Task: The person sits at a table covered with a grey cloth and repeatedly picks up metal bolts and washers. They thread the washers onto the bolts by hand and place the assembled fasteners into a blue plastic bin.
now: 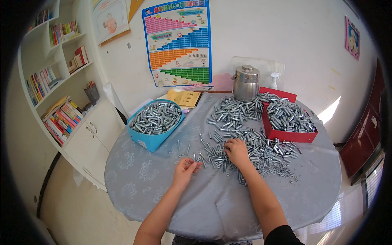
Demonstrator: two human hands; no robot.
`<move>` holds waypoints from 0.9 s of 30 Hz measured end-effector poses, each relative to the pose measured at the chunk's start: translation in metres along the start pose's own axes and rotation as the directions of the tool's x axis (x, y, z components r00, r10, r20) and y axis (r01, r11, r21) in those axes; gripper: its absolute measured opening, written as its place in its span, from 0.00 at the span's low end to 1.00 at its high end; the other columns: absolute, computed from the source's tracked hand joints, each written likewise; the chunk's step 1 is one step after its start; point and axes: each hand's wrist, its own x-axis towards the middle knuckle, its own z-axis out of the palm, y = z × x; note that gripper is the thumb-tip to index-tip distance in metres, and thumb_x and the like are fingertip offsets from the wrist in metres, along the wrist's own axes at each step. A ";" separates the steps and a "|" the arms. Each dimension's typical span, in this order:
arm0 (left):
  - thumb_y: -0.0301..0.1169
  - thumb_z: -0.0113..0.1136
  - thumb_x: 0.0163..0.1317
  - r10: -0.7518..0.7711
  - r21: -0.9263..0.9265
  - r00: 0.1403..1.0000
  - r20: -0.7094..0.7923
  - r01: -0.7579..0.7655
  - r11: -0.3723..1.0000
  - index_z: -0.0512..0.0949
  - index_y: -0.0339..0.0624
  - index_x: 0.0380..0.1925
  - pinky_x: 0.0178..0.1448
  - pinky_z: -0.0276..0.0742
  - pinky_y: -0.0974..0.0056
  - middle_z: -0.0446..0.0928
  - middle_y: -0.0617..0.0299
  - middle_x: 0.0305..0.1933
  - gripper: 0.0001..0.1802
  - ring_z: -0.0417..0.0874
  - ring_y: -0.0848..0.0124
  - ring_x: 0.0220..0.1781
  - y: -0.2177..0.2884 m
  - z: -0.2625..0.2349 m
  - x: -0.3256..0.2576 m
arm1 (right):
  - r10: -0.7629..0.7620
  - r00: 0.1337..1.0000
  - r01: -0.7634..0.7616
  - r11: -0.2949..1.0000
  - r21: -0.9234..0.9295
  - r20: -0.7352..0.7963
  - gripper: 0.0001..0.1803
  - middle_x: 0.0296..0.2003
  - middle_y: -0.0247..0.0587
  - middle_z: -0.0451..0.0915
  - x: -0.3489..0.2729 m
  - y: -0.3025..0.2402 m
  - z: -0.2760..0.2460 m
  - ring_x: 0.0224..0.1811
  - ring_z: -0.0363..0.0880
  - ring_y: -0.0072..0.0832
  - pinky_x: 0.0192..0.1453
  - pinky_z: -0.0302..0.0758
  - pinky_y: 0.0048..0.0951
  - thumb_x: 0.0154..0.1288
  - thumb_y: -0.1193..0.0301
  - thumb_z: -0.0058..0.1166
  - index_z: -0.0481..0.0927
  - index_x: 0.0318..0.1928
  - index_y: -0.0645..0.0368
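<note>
My left hand (pixel 185 173) pinches a thin silver bolt (pixel 194 157) between thumb and fingers, just above the table's near middle. To its right, my right hand (pixel 237 152) has its fingers curled down at the left edge of a heap of metal sleeves (pixel 261 149); what lies under the fingertips is too small to make out. Long bolts (pixel 212 154) are scattered between the hands. Small nuts and washers (pixel 281 169) spread to the right of my right forearm. A few loose bolts (pixel 178 145) lie farther left.
A blue bin (pixel 152 142) full of assembled metal anchors stands at left. At right is a red box (pixel 288 136) filled with similar pieces. Behind are another anchor heap (pixel 234 110), a steel canister (pixel 246 83), a spray bottle (pixel 275 81) and yellow paper (pixel 183 98).
</note>
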 end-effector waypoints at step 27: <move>0.25 0.56 0.56 -0.079 -0.275 0.991 -0.106 0.047 0.960 0.73 0.35 0.30 0.18 0.59 0.75 0.74 0.60 0.24 0.04 0.64 0.82 0.16 0.016 -0.015 -0.013 | -0.048 0.970 -0.141 0.691 0.709 0.240 0.11 0.27 0.33 0.75 0.006 -0.076 -0.007 0.28 0.71 0.20 0.34 0.69 0.21 0.51 0.74 0.59 0.78 0.38 0.61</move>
